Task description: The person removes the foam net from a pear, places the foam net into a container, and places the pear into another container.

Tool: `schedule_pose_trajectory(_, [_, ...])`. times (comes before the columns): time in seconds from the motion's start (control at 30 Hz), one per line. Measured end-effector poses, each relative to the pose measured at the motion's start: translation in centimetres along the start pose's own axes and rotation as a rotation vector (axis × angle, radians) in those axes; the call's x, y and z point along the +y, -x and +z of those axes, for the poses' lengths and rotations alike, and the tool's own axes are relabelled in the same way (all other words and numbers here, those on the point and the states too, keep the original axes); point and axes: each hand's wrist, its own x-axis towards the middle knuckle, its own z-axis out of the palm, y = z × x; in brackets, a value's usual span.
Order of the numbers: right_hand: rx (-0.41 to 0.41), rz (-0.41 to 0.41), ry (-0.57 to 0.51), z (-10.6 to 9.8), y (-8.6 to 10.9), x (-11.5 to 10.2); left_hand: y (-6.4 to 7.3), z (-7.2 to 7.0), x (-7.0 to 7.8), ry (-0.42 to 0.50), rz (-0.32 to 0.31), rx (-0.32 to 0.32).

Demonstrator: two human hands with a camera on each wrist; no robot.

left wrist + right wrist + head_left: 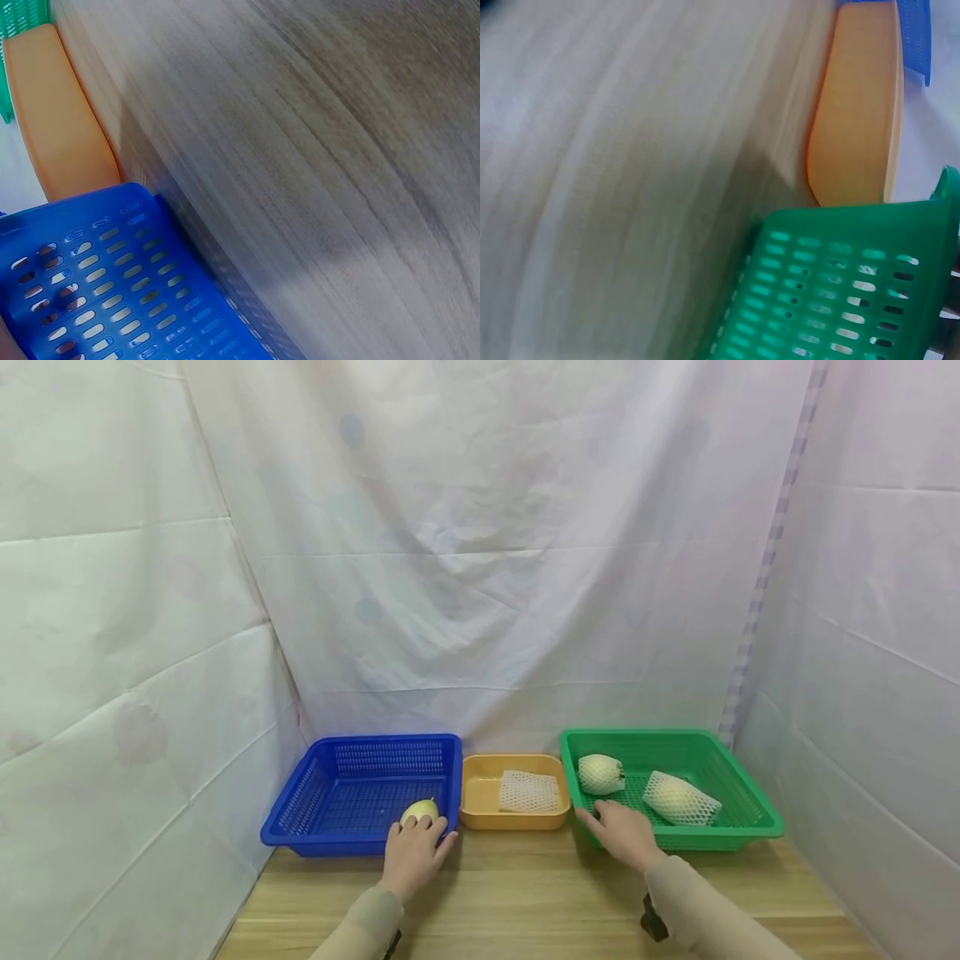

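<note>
A pale yellow-green pear (419,811) lies in the front right corner of the blue basket (337,839). My left hand (412,853) reaches over the front rim, fingertips at the pear's near side and thumb spread to the right. In the left wrist view the blue basket wall (127,277) hides most of that hand. Over the front left rim of the green basket (720,837) lies my right hand (624,833), fingers loose and holding nothing visible. Two pears in white foam nets, one upper left (598,774) and one lower right (678,799), lie inside this basket.
Between the baskets stands a shallow yellow tray (480,819) with white foam netting (528,791) lying flat in it. All three containers sit side by side on a wooden table (517,893). White cloth (450,568) hangs behind and along both sides.
</note>
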Motion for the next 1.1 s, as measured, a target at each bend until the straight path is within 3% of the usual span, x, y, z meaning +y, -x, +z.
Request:
schedule_pose_trajectory(0.27, [0.024, -0.004, 0.001, -1.8, -1.4, 0.8, -0.1, -0.2, 0.1, -0.009, -0.004, -0.020])
schedule_pose_trajectory(0.63, [0.035, -0.001, 0.031, -6.1, -3.9, 3.2, 0.0, 0.0, 0.0, -0.017, -0.002, -0.006])
schedule_pose_trajectory(1.1, [-0.020, 0.136, 0.055, -8.6, -5.8, 7.5, -0.1, 0.2, -0.1, -0.007, -0.007, 0.000])
